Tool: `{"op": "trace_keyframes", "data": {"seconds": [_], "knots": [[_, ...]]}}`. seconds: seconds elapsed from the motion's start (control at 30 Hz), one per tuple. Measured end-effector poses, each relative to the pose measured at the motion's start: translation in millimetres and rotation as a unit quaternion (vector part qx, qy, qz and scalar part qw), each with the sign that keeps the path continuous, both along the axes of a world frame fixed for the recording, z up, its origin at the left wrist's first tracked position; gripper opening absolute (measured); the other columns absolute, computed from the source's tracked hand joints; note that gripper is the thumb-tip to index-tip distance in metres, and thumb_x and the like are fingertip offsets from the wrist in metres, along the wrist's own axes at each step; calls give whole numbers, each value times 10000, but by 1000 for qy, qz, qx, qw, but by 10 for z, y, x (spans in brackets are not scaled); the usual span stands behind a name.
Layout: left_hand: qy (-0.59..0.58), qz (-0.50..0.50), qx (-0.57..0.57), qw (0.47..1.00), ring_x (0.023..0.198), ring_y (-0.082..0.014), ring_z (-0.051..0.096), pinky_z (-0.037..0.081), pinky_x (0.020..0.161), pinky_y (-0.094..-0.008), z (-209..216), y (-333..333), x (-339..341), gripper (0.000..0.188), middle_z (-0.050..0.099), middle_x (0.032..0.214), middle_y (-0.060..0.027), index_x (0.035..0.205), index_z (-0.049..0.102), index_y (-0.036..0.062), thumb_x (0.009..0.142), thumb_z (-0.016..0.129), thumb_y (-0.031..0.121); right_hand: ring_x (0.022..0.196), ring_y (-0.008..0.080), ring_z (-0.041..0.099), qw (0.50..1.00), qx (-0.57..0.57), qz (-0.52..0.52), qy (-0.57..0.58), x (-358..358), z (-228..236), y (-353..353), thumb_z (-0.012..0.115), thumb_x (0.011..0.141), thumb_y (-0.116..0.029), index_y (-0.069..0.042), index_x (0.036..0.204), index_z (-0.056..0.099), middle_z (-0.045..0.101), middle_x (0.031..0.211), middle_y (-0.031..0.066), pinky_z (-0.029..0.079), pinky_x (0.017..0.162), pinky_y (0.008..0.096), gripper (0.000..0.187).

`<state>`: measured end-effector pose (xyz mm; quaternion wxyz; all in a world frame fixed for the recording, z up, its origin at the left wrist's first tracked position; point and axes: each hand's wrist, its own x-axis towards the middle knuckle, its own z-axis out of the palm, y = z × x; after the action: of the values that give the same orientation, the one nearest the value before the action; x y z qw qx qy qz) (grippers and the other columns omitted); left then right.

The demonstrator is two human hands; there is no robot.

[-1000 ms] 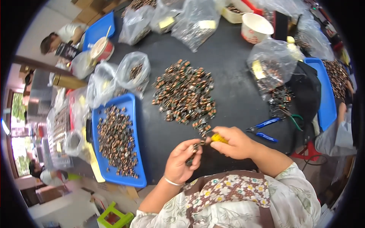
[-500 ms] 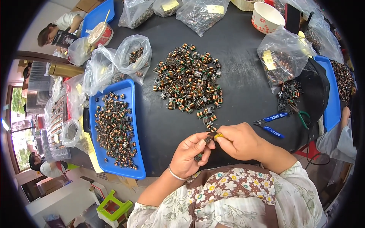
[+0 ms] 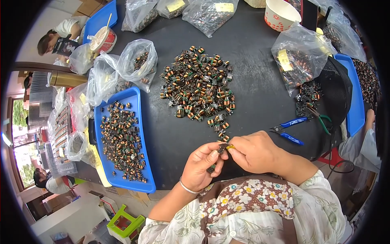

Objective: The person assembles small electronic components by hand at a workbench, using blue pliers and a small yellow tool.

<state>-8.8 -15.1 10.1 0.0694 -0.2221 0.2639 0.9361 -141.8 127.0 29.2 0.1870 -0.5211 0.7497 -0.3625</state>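
My left hand (image 3: pixel 199 166) pinches a small dark coil component (image 3: pixel 221 149) between thumb and fingertips. A second component with a green part (image 3: pixel 211 168) shows lower down, tucked under its fingers. My right hand (image 3: pixel 256 153) is closed around a small yellow-handled tool (image 3: pixel 230 147), its dark tip against the held component. Most of this tool is hidden in the fist, so its exact kind is unclear. Just beyond the fingertips, a few loose components trail from a large pile of copper-wound coil components (image 3: pixel 199 83) on the black table (image 3: pixel 256 81).
At the left, a blue tray (image 3: pixel 148 171) holds many similar components. Blue-handled cutters (image 3: pixel 294 123) and green-handled pliers (image 3: pixel 323 123) lie to the right, near a bag of parts (image 3: pixel 298 61). A paper bowl (image 3: pixel 282 15) and other bags line the far side.
Both hands stay together at almost the same spot, with the right hand and its tool tip shifted slightly at the component. The whole view has moved a little.
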Motion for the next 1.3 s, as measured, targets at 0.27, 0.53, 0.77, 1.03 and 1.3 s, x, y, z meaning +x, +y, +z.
{"op": "trace_keyframes", "data": {"seconds": [0.27,0.53,0.77,1.03,1.3], "knots": [[-9,12,-49,999,568,-102,466,331,449,-188,14,26,3,261,577,893,-86,1105,535,20,871,540,136,515,294,578,1000,10,9,14,7,10,-4,517,801,-148,-50,743,490,579,594,110,441,452,400,117],[-18,18,-112,993,565,-85,466,322,448,-182,7,47,33,249,586,875,-81,1108,545,13,873,527,91,553,312,584,996,71,48,-13,1,38,-3,496,812,-148,-44,798,492,591,652,121,451,490,421,106],[-10,12,-132,991,579,-76,476,316,454,-173,14,57,63,246,592,861,-83,1109,545,5,873,519,67,568,321,558,989,65,79,-105,-66,25,-1,499,818,-124,-50,763,510,557,632,108,426,499,396,93],[13,1,-118,993,579,-88,478,325,462,-178,8,47,75,260,593,866,-96,1121,530,-3,881,513,95,491,246,531,953,47,127,-270,-174,36,2,472,833,-117,-42,754,543,524,566,90,413,486,336,129],[35,-16,0,999,590,-106,472,336,453,-184,-15,-5,51,282,562,900,-117,1130,523,2,908,472,170,498,260,531,978,-16,27,-205,-131,-42,1,475,851,-126,-31,757,555,528,578,103,396,462,316,156]]}}
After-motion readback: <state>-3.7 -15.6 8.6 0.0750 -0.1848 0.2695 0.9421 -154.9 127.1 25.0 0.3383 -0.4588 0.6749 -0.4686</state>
